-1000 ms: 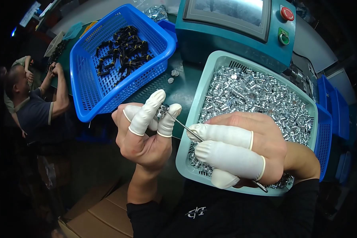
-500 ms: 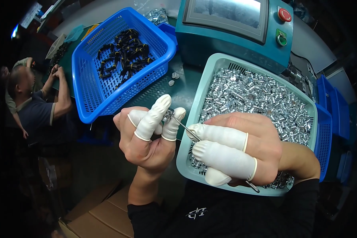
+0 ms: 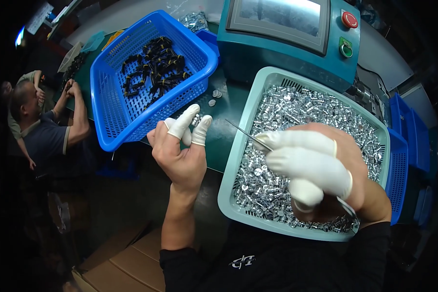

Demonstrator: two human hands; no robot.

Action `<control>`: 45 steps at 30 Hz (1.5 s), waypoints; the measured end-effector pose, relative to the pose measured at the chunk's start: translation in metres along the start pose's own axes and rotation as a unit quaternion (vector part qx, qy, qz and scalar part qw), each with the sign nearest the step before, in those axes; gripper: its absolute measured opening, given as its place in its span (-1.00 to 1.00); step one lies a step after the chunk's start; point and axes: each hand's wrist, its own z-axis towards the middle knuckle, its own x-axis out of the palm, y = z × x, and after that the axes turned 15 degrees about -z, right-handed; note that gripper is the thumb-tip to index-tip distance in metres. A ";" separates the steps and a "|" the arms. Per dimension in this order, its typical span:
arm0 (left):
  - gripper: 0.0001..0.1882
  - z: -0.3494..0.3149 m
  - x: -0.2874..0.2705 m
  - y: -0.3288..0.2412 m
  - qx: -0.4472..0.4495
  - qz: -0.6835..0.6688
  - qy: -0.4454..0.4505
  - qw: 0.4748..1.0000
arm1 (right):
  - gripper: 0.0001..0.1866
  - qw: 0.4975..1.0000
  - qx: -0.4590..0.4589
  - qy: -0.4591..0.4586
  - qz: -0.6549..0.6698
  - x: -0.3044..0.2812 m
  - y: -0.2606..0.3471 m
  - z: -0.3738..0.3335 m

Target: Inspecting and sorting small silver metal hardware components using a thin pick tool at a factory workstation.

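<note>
White finger cots cover several fingertips of both hands. My left hand (image 3: 180, 151), in front of the blue basket, pinches a small shiny metal part (image 3: 196, 119) between fingers and thumb. Over the light green basket (image 3: 225, 194), my right hand (image 3: 321, 170) is closed around a thin metal rod (image 3: 241, 129). The rod's narrow tip points toward the left hand and stands apart from the part. Its other end, bent and blurred, shows below the right palm. Many small silvery metal parts (image 3: 297, 107) fill the green basket.
A blue basket (image 3: 153, 121) holds bundles of black pieces with yellow bands (image 3: 158, 63). Small pale discs (image 3: 212, 102) lie on the green table. Behind stands a teal machine (image 3: 292, 53) with a screen and a red button (image 3: 349, 19). A co-worker (image 3: 48, 121) sits at left.
The right hand and rod have drawn away to the right; the rod's tip has left the metal part. My left hand has moved slightly up and left, keeping the part.
</note>
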 end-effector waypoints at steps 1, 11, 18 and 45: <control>-0.68 -0.002 0.000 0.000 -0.029 -0.051 -0.016 0.998 | -0.78 1.000 0.013 -0.001 -0.011 0.001 -0.002 0.001; -0.61 -0.004 -0.002 -0.012 -0.006 -0.121 -0.045 0.992 | -0.71 0.998 0.019 -0.018 0.055 0.015 0.001 -0.001; -0.60 -0.004 -0.001 -0.014 0.030 -0.128 -0.057 0.990 | -0.57 0.997 0.020 0.015 0.068 0.016 0.003 -0.003; -0.70 0.004 -0.006 -0.013 0.038 0.087 0.055 0.994 | -0.61 0.991 -0.076 -0.105 -0.018 0.009 0.021 0.001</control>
